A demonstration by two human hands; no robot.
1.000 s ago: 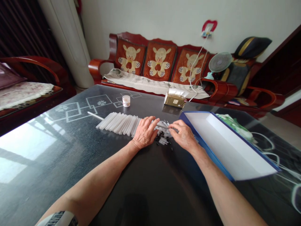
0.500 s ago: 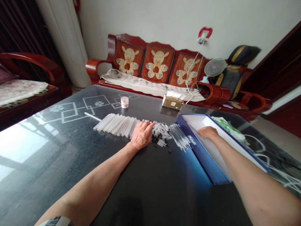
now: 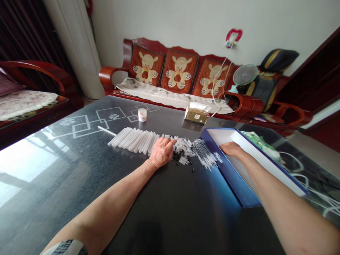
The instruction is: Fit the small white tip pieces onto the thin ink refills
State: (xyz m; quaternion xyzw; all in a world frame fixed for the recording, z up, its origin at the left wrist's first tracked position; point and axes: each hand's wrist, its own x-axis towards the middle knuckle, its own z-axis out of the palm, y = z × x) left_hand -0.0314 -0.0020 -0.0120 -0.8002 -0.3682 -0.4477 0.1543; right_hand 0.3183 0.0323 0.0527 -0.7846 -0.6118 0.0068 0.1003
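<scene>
Head view: your right hand is inside the box, your left hand curls beside the tubes; either grip, I can't tell. Bump that box, the neighbouring refills roll; left-hand drag scatters caps!

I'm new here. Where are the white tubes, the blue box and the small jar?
White tubes [image 3: 134, 140]: head view, middle of the row.
Blue box [image 3: 233, 179]: head view, outer side wall.
Small jar [image 3: 142, 116]: head view, middle of its side.
</scene>
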